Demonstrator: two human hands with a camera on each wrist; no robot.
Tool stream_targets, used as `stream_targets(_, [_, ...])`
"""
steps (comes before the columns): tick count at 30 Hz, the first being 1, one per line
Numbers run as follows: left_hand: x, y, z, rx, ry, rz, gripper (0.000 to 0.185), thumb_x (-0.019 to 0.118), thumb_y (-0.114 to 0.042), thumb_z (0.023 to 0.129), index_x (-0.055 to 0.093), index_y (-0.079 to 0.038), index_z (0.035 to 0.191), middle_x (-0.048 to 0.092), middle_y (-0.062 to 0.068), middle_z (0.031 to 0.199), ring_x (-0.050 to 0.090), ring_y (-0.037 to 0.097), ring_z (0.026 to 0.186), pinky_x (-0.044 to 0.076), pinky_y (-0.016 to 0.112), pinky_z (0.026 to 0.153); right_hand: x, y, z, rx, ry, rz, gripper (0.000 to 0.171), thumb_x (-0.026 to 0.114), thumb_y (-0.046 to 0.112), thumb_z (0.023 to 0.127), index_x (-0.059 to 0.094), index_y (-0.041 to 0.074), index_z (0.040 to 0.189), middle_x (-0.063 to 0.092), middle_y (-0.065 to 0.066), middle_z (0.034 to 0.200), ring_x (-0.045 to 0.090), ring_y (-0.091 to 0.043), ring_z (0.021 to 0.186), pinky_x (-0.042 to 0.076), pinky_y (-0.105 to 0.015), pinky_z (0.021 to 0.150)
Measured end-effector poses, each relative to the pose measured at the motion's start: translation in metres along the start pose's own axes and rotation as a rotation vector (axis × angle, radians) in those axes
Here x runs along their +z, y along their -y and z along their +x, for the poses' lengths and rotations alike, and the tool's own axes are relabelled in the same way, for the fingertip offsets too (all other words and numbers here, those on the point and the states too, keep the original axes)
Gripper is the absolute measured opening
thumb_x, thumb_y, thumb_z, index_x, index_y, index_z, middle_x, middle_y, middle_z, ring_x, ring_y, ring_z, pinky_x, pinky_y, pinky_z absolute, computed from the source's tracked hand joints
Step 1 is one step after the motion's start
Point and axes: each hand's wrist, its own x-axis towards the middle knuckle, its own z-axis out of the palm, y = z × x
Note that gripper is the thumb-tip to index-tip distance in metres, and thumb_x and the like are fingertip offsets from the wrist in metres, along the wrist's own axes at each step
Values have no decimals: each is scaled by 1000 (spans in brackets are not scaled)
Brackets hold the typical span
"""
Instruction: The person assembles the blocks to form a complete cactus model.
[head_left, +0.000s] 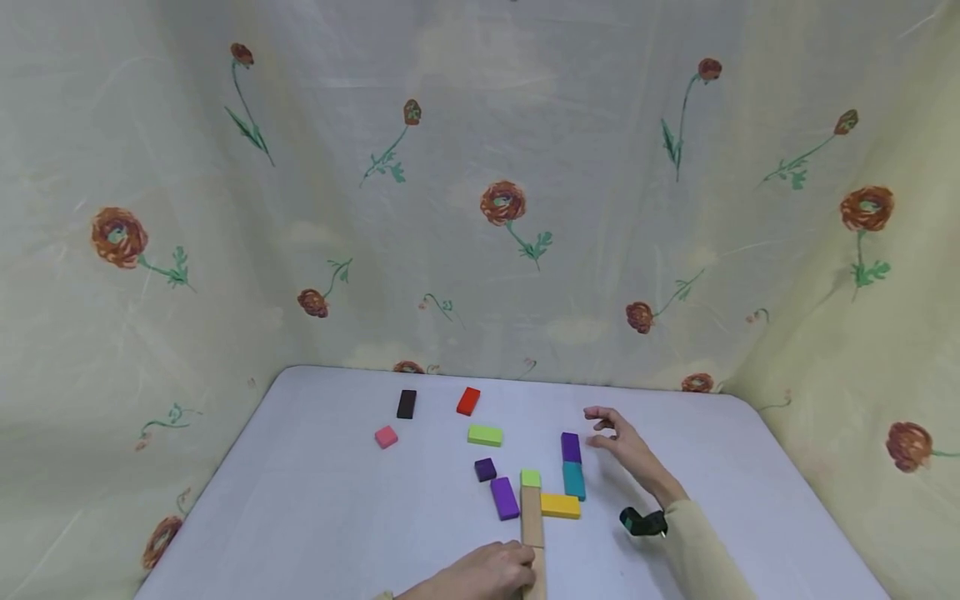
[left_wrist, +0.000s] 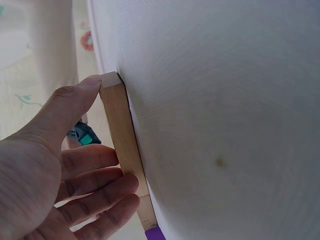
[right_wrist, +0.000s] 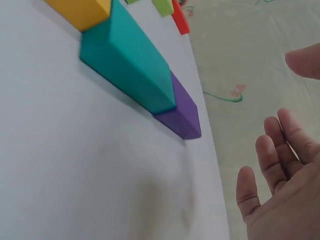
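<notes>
My left hand (head_left: 483, 572) is at the nearer plain wooden block (left_wrist: 122, 135), gripping it along its length. Its thumb presses the near end, and curled fingers lie along the side, as the left wrist view shows. A second wooden block (head_left: 532, 515) continues the line away from me, capped by a small lime green block (head_left: 530, 478). My right hand (head_left: 628, 450) hovers over the table with spread, relaxed fingers, holding nothing. Just left of it, a purple block (head_left: 571, 447) sits end to end with a teal block (head_left: 573, 481). A yellow block (head_left: 560, 506) bridges between teal and wood.
Left of the wooden line lie a purple block (head_left: 505, 498) and a dark purple cube (head_left: 485, 470). Farther back are a lime green block (head_left: 485, 435), a red block (head_left: 468, 401), a black block (head_left: 407, 404) and a pink block (head_left: 386, 437). A flowered curtain (head_left: 570, 250) surrounds the white table (head_left: 315, 500).
</notes>
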Motion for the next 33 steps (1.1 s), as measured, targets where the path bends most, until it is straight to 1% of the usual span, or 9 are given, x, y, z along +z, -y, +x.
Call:
stream_targets(2, [1,0,0,-4,2,-1,33,64,-37,82,67,-16,107,52,-12,84,41,-4,69,36,6,61,3,-1,-4,12,15,35,55,61,20,82,40,6,131,41,-15,130,36,-31,111,33,-37,84])
stream_targets(5, [1,0,0,-13,9,-4,33,64,-37,82,67,-16,107,51,-12,83,41,-4,68,36,7,61,8,-1,-10,64,29,64,54,60,15,83,39,7,131,40,-12,131,34,-29,114,32,-41,89])
stream_targets(7, [2,-1,0,-17,14,-5,33,63,-37,82,67,-16,107,51,-12,83,41,-4,67,36,7,61,11,-2,-14,81,45,83,53,59,12,83,38,7,132,39,-12,132,33,-29,116,30,-45,92])
stream_targets(12, [3,-2,0,-18,8,1,32,64,-36,82,67,-16,106,52,-12,82,41,-4,66,36,6,60,18,-5,-19,104,32,108,52,61,9,82,40,9,129,40,-11,132,34,-28,116,29,-48,96])
stream_targets(15, [3,-3,0,-12,-2,6,31,65,-34,82,67,-15,106,53,-11,84,42,-5,67,36,6,61,22,-7,-20,112,15,82,53,63,8,80,42,11,128,42,-9,131,36,-27,115,30,-45,93])
stream_targets(19, [3,-4,-1,-14,-6,16,31,65,-33,82,66,-15,107,55,-11,87,43,-6,70,38,6,63,26,-10,-21,120,11,30,54,65,9,77,44,13,127,44,-7,130,37,-25,115,34,-39,87])
stream_targets(25, [1,-5,-1,-24,10,41,35,64,-36,81,64,-15,110,56,-11,88,44,-6,71,38,5,63,30,-16,-21,145,24,-43,57,67,10,76,43,16,127,44,-4,130,37,-23,112,35,-32,81])
stream_targets(29, [0,-4,-1,-42,28,21,37,64,-36,81,62,-17,113,57,-11,92,45,-7,74,40,6,65,31,-18,-22,166,23,-74,57,66,10,75,43,19,127,44,-3,129,38,-23,110,34,-33,79])
stream_targets(33, [-2,-4,1,-74,31,-7,38,64,-40,80,63,-18,112,59,-11,95,47,-7,75,42,8,66,31,-18,-21,165,25,-90,56,66,11,76,43,19,127,44,-4,129,38,-24,111,34,-35,80])
